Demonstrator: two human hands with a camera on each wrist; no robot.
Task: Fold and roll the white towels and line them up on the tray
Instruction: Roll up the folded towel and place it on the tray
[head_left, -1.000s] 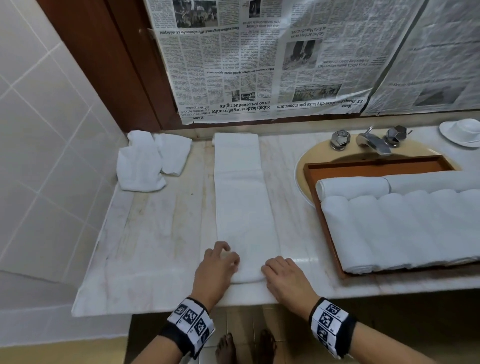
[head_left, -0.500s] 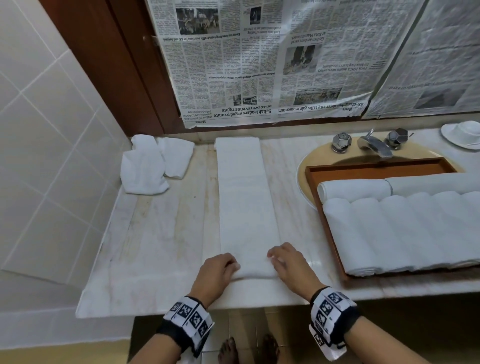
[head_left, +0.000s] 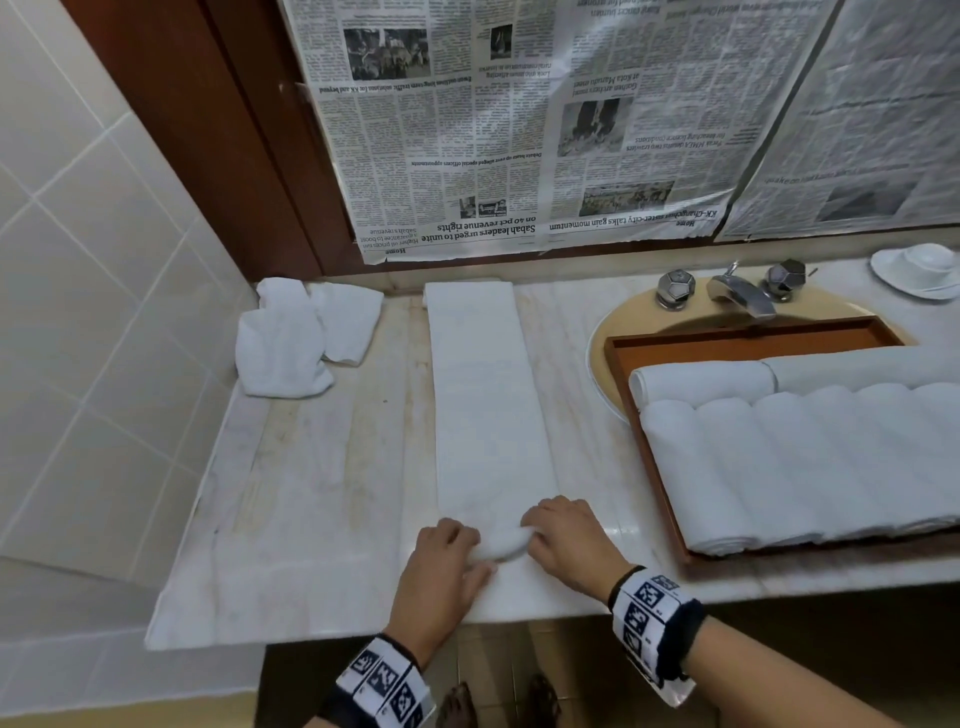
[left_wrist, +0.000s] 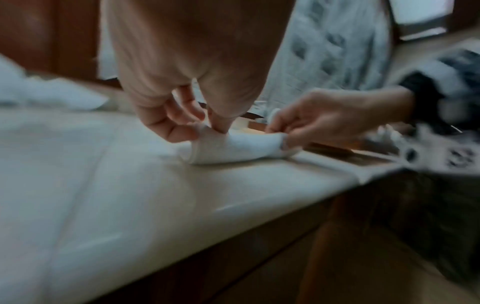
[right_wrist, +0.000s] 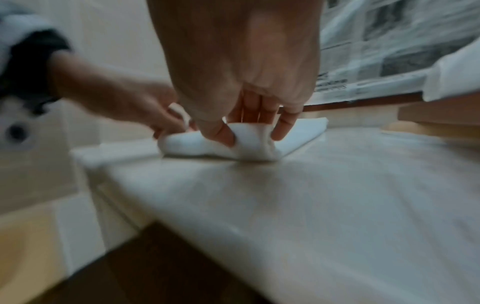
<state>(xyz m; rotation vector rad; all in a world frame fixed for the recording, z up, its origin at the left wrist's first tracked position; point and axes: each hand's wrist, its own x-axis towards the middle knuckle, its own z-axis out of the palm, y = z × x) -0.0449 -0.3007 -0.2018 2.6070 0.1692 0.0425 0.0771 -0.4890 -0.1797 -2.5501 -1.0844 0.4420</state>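
A long folded white towel (head_left: 485, 395) lies lengthwise on the marble counter (head_left: 322, 499). Its near end is curled into a small roll (head_left: 501, 543) (left_wrist: 233, 147) (right_wrist: 215, 146). My left hand (head_left: 447, 558) (left_wrist: 187, 121) pinches the roll's left end. My right hand (head_left: 563, 535) (right_wrist: 249, 125) pinches its right end between thumb and fingers. An orange-brown tray (head_left: 727, 340) over the sink holds several rolled white towels (head_left: 779, 457). Two loose white towels (head_left: 296, 338) lie heaped at the back left of the counter.
The tray rests across a yellow basin (head_left: 605, 348) with a chrome tap (head_left: 740, 293) behind it. A white dish (head_left: 919, 267) sits at the back right. Newspaper (head_left: 519, 119) covers the wall behind. A tiled wall (head_left: 88, 322) bounds the left side.
The towel's near end lay flat under my hands a second ago. Both hands have since curled it up and forward into a small roll and drawn closer together.
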